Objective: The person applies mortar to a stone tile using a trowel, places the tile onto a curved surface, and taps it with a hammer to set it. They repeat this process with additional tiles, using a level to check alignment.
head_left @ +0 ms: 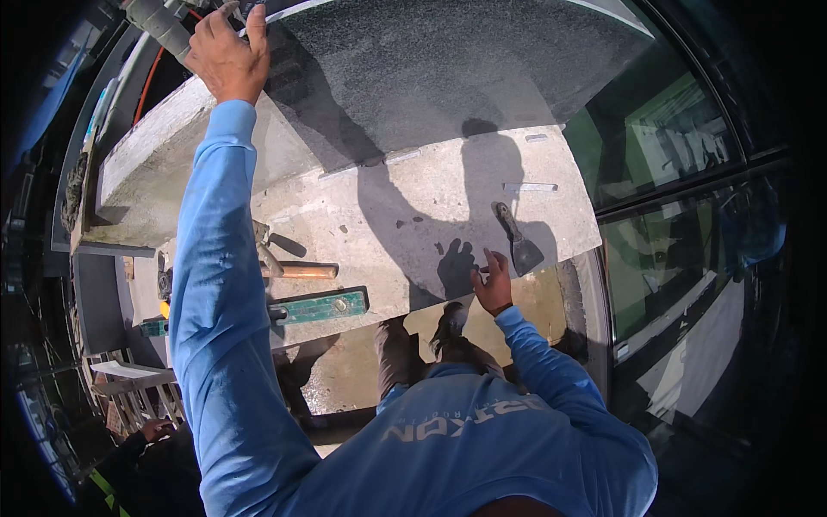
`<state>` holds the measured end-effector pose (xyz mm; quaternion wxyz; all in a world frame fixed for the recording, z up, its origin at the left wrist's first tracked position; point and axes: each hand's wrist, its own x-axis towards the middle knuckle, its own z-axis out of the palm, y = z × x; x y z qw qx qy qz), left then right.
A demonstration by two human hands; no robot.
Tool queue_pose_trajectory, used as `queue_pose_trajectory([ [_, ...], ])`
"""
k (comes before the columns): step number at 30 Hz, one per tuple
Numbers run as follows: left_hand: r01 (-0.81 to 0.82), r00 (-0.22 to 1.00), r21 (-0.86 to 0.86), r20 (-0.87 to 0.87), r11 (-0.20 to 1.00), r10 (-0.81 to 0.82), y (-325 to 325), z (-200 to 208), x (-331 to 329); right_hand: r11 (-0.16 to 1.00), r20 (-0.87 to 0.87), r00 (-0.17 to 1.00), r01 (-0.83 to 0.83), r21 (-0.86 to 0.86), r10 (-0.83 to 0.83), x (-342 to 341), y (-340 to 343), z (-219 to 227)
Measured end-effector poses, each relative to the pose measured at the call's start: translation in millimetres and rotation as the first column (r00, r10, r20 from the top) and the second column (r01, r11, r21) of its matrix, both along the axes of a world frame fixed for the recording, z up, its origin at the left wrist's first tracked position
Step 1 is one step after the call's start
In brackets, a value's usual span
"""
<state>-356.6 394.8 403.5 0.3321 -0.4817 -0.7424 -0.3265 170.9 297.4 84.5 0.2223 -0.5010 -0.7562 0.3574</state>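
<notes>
My left hand [228, 60] reaches far out at the upper left, beside a grey cylindrical thing [159, 30]. Its fingers are bent round a small dark thing, cut off by the picture's rim, at the end of a dark grey speckled panel [448, 65]. Over the near edge of a pale dusty slab [448, 194], my right hand [494, 284] hangs with fingers apart and nothing in them. Just beyond it lies a scraper [521, 246] with a broad dark blade. A green spirit level [323, 308] and a tool with a wooden handle [301, 270] rest nearer my left arm.
A low pale wall [159, 155] runs along the left. Glazed panes in dark frames [672, 207] stand on the right. A small pale strip [530, 187] and crumbs lie on the slab. Another person's hand [157, 429] shows at lower left, near a slatted wooden piece [138, 379].
</notes>
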Motion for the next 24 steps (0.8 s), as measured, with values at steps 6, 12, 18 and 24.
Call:
queue_pose_trajectory([
  [6,-0.131,0.972,-0.131,-0.21,0.983,0.102,42,29,30,0.983,0.146,0.973,0.171,0.061,-0.178,150,-26,-16],
  [12,-0.203,0.902,-0.124,-0.41,0.971,0.136,57,32,33,0.972,0.09,0.969,0.222,0.078,-0.229,150,-1,-16],
  [18,-0.211,0.923,-0.184,-0.361,0.96,0.134,59,39,35,0.969,0.213,0.975,0.013,0.248,-0.068,74,78,-19],
  [24,-0.195,0.945,-0.238,-0.305,0.951,0.118,51,36,41,0.984,0.546,0.831,-0.165,0.064,0.104,-7,169,1],
])
